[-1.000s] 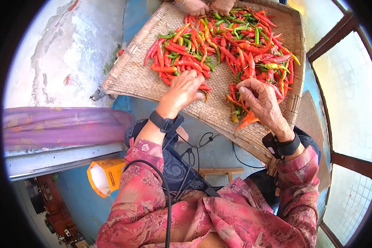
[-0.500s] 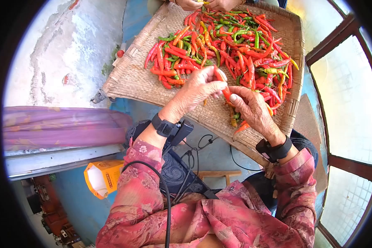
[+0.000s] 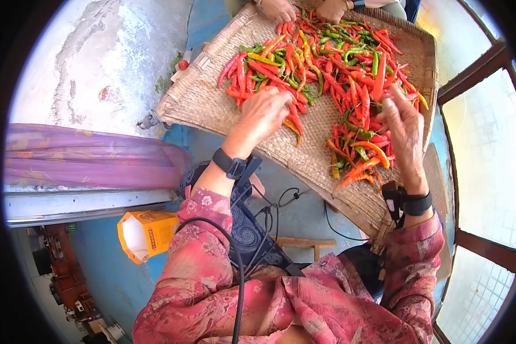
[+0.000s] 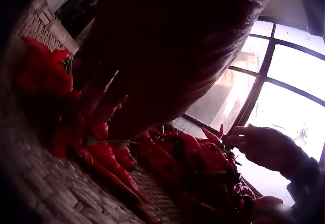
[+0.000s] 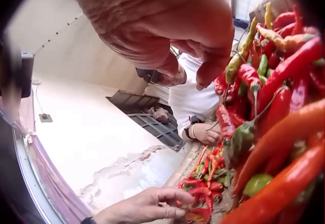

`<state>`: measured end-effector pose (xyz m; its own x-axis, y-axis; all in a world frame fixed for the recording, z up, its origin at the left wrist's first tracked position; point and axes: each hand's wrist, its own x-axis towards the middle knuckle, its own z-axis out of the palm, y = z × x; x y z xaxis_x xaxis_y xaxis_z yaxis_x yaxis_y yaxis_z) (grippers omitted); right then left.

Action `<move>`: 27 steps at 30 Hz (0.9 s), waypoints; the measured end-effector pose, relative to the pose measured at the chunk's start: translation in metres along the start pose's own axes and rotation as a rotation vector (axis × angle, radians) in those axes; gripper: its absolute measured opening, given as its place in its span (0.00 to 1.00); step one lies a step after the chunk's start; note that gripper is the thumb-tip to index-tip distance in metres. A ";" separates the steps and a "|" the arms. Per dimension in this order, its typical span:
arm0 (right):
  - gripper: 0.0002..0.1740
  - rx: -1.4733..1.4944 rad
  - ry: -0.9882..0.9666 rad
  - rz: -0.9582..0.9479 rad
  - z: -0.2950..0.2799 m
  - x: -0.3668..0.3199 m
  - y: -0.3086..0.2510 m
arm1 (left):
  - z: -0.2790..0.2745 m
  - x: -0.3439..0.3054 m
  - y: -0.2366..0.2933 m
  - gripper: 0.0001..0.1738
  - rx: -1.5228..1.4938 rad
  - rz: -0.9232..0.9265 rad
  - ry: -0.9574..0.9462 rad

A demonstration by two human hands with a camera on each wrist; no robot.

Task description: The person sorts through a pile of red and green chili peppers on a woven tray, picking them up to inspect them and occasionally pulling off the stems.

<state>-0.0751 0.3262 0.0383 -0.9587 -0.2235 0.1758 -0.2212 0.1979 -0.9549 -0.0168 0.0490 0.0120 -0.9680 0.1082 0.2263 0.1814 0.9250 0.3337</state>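
Observation:
On a woven tray (image 3: pixel 195 109), red, green and yellow chillies lie in a smaller left pile and a larger right pile (image 3: pixel 358 103). My left hand (image 3: pixel 261 117) is at the near edge of the left pile, fingertips among the chillies; in the right wrist view that hand (image 5: pixel 144 206) has its thumb and fingers apart. My right hand (image 3: pixel 406 129) hovers over the right pile, fingers loosely bent, close to a long red chilli (image 3: pixel 379 77). In the right wrist view, no chilli shows between the fingers of this hand (image 5: pixel 167 26).
Another person's hands (image 3: pixel 304 10) are at the tray's far edge. A window (image 3: pixel 487 149) is at the right, a purple cloth (image 3: pixel 92 155) and pale wall at the left. Below the tray are black cables (image 3: pixel 269 209), a wooden stool (image 3: pixel 307 243) and an orange box (image 3: pixel 155 235).
Half a second ago both hands met at a red chilli in mid-tray. They have parted: the left moved back to the left pile, the right moved right. The other person's hands lowered to the chillies.

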 end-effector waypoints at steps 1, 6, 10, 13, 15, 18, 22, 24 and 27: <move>0.24 -0.088 0.056 -0.054 -0.005 0.005 0.010 | 0.008 -0.006 -0.003 0.09 0.116 0.036 -0.046; 0.15 -0.233 0.057 -0.228 -0.002 -0.008 0.009 | 0.031 -0.006 -0.005 0.08 0.380 0.025 -0.156; 0.07 -0.280 -0.099 -0.318 0.011 -0.023 -0.004 | 0.028 -0.005 -0.003 0.08 0.358 0.068 -0.191; 0.06 -0.270 -0.184 -0.323 0.021 -0.028 -0.001 | 0.026 -0.005 -0.002 0.07 0.284 0.134 -0.120; 0.06 -0.275 -0.206 -0.331 0.025 -0.030 0.001 | 0.026 -0.002 0.001 0.04 0.204 0.182 -0.052; 0.07 -0.287 -0.243 -0.379 0.028 -0.031 0.001 | 0.020 0.006 0.011 0.06 0.007 0.219 0.100; 0.11 -0.322 -0.289 -0.333 0.033 -0.035 0.001 | 0.005 0.009 0.044 0.05 -0.875 -0.167 -0.193; 0.14 -0.159 -0.335 -0.144 0.036 -0.037 -0.001 | 0.019 0.008 0.046 0.07 -0.970 -0.167 -0.222; 0.14 -0.044 -0.392 -0.022 0.039 -0.038 0.002 | 0.021 0.003 0.063 0.07 -1.293 -0.224 -0.307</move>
<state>-0.0317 0.2976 0.0206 -0.8149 -0.5736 0.0834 -0.2563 0.2276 -0.9394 -0.0122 0.1156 0.0147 -0.9665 0.2354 -0.1018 -0.1171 -0.0517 0.9918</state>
